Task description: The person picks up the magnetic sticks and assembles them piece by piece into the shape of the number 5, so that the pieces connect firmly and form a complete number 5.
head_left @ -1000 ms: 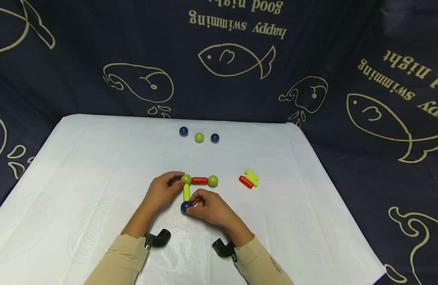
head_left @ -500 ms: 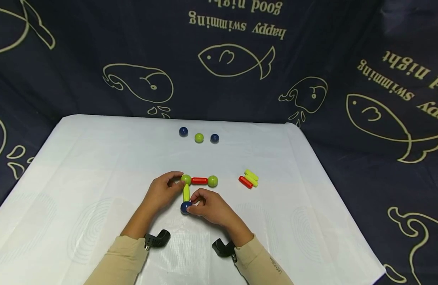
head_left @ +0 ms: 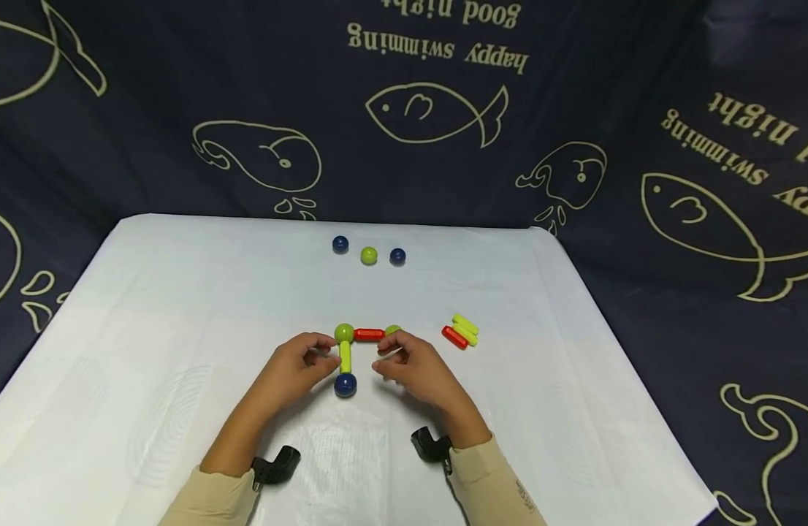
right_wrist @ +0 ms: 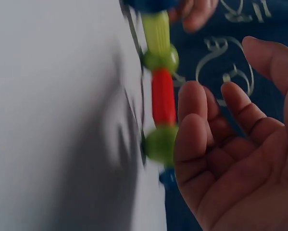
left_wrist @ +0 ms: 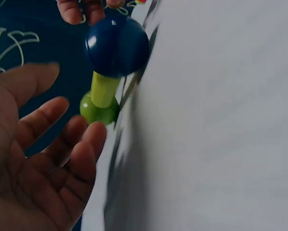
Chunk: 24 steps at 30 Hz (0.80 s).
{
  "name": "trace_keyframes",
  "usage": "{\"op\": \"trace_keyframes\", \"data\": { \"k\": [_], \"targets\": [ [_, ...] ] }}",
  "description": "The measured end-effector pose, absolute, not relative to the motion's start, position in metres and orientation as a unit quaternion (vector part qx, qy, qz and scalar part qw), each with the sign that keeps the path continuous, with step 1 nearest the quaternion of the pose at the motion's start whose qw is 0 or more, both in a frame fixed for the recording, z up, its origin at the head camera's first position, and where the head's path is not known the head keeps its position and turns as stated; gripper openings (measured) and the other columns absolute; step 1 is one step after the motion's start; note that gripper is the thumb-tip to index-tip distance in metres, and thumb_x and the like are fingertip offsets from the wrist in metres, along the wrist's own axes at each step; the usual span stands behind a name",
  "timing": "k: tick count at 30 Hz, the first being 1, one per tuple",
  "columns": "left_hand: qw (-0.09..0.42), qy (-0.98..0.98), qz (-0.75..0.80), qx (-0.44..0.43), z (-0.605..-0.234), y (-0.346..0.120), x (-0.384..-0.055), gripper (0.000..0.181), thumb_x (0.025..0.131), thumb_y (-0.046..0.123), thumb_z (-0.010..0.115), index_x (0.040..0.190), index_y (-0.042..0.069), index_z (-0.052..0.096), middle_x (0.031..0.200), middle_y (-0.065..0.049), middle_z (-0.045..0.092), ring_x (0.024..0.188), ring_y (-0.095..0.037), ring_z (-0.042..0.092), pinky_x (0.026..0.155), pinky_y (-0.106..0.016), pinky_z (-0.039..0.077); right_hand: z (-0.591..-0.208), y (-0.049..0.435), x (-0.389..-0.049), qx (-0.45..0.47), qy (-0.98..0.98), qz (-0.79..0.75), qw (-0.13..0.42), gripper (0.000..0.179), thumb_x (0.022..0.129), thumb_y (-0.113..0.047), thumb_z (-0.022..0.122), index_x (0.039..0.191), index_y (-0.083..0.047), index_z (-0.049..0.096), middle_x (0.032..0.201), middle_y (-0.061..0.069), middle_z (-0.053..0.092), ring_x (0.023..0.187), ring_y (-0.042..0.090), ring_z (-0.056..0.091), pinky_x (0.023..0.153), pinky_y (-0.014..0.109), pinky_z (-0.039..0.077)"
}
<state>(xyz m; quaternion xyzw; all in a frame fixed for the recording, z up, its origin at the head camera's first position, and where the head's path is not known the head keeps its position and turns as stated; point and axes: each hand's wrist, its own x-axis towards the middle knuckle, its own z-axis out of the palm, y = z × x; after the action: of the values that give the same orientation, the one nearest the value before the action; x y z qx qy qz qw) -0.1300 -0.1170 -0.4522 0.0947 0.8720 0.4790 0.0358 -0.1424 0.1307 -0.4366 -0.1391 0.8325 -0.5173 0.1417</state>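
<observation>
An L-shaped chain of balls and rods lies on the white-covered table. Its corner is a green ball (head_left: 344,333), from which a red rod (head_left: 368,334) runs right to another green ball (right_wrist: 161,143), partly covered by fingers in the head view. A yellow-green rod (head_left: 345,356) leads from the corner toward the person, ending at a dark blue ball (head_left: 345,385). My left hand (head_left: 301,369), fingers loosely bent and holding nothing, is beside the yellow-green rod. My right hand (head_left: 417,369) hovers near the right green ball, thumb and fingers apart, holding nothing.
Toward the back of the table (head_left: 213,292) sit two dark blue balls, one left (head_left: 340,245) and one right (head_left: 397,256), with a green ball (head_left: 369,256) between them. Right of the chain, a loose red rod (head_left: 454,337) lies against two yellow-green rods (head_left: 465,329).
My right hand has let go of the dark blue ball and moved right and away from the person. My left hand has left the corner green ball and shifted slightly toward the person.
</observation>
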Motion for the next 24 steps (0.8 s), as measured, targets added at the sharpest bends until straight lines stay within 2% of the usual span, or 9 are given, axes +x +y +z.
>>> {"op": "trace_keyframes", "data": {
  "k": [4, 8, 11, 16, 20, 24],
  "targets": [
    [0.054, 0.866, 0.480, 0.127, -0.450, -0.111, -0.121, 0.032, 0.086, 0.020, 0.079, 0.112, 0.006, 0.066, 0.102, -0.005, 0.065, 0.091, -0.018, 0.061, 0.081, -0.039, 0.050, -0.433, 0.151, -0.148, -0.113, 0.852, -0.502, 0.094, 0.027, 0.090, -0.020, 0.075, 0.111, -0.007, 0.064, 0.094, 0.002, 0.068, 0.079, 0.016, 0.063, 0.060, 0.032, 0.049],
    [0.052, 0.871, 0.465, 0.148, -0.453, -0.106, -0.116, 0.033, 0.081, 0.019, 0.083, 0.106, 0.008, 0.065, 0.097, 0.000, 0.062, 0.091, -0.017, 0.060, 0.082, -0.038, 0.050, -0.430, 0.170, -0.152, -0.079, 0.873, -0.480, 0.045, 0.027, 0.089, -0.017, 0.075, 0.112, -0.008, 0.065, 0.102, 0.003, 0.067, 0.085, 0.017, 0.061, 0.067, 0.033, 0.049],
    [0.045, 0.875, 0.455, 0.161, -0.458, -0.105, -0.113, 0.034, 0.080, 0.018, 0.084, 0.105, 0.009, 0.064, 0.096, 0.002, 0.060, 0.089, -0.015, 0.059, 0.081, -0.034, 0.051, -0.433, 0.177, -0.155, -0.067, 0.877, -0.474, 0.029, 0.027, 0.089, -0.017, 0.075, 0.112, -0.007, 0.065, 0.106, 0.004, 0.067, 0.088, 0.018, 0.061, 0.070, 0.034, 0.049],
    [0.032, 0.879, 0.446, 0.166, -0.461, -0.104, -0.113, 0.030, 0.080, 0.016, 0.084, 0.103, 0.009, 0.065, 0.095, 0.002, 0.059, 0.086, -0.012, 0.058, 0.077, -0.031, 0.051, -0.442, 0.169, -0.156, -0.087, 0.863, -0.495, 0.060, 0.026, 0.089, -0.017, 0.074, 0.111, -0.008, 0.065, 0.096, 0.003, 0.067, 0.083, 0.016, 0.061, 0.068, 0.033, 0.049],
    [0.024, 0.874, 0.452, 0.174, -0.462, -0.104, -0.114, 0.026, 0.080, 0.014, 0.084, 0.100, 0.010, 0.066, 0.092, 0.001, 0.059, 0.083, -0.013, 0.058, 0.074, -0.028, 0.050, -0.446, 0.161, -0.157, -0.090, 0.854, -0.505, 0.089, 0.030, 0.090, -0.019, 0.074, 0.117, -0.010, 0.063, 0.090, 0.003, 0.066, 0.078, 0.016, 0.059, 0.068, 0.033, 0.047],
    [0.022, 0.867, 0.465, 0.179, -0.464, -0.104, -0.116, 0.024, 0.080, 0.012, 0.084, 0.098, 0.011, 0.068, 0.090, 0.001, 0.059, 0.081, -0.015, 0.058, 0.072, -0.027, 0.050, -0.449, 0.160, -0.158, -0.078, 0.843, -0.519, 0.114, 0.034, 0.091, -0.018, 0.073, 0.122, -0.011, 0.062, 0.094, 0.004, 0.068, 0.082, 0.016, 0.060, 0.071, 0.032, 0.046]
  ]
}}
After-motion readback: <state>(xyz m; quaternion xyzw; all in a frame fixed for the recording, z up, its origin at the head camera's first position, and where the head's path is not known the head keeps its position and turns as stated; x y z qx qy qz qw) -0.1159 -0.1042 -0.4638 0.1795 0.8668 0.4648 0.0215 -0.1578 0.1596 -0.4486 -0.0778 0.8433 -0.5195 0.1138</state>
